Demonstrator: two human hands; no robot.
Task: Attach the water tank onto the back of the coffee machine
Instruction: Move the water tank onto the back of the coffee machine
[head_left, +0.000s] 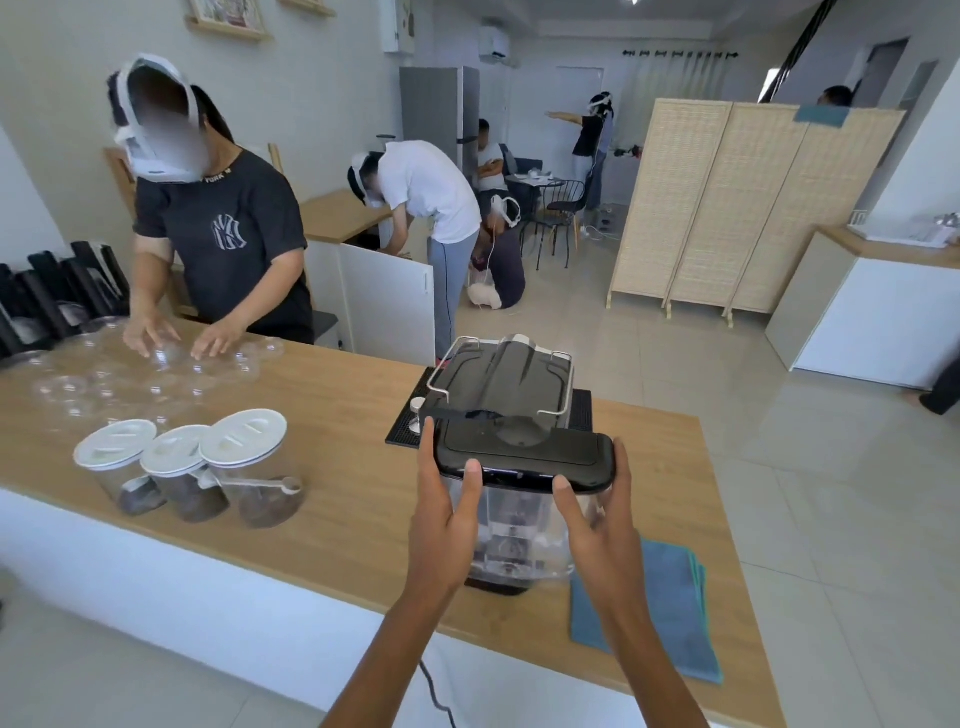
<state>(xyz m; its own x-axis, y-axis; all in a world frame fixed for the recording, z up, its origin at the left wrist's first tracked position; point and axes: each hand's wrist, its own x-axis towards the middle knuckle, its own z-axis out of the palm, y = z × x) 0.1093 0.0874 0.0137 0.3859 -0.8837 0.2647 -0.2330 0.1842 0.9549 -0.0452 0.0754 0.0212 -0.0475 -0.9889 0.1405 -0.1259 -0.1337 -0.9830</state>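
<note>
Both hands, left hand (448, 512) and right hand (597, 519), squeeze the water tank (524, 512) sides, keeping it straight behind the coffee machine (501, 379).

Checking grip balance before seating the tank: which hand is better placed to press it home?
Neither clearly: left hand and right hand grip opposite sides of the water tank symmetrically behind the coffee machine.

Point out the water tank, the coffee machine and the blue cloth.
water tank (524, 460): head view, on its black lid.
coffee machine (501, 382): head view, on its dark top.
blue cloth (660, 603): head view, on its middle.
</note>
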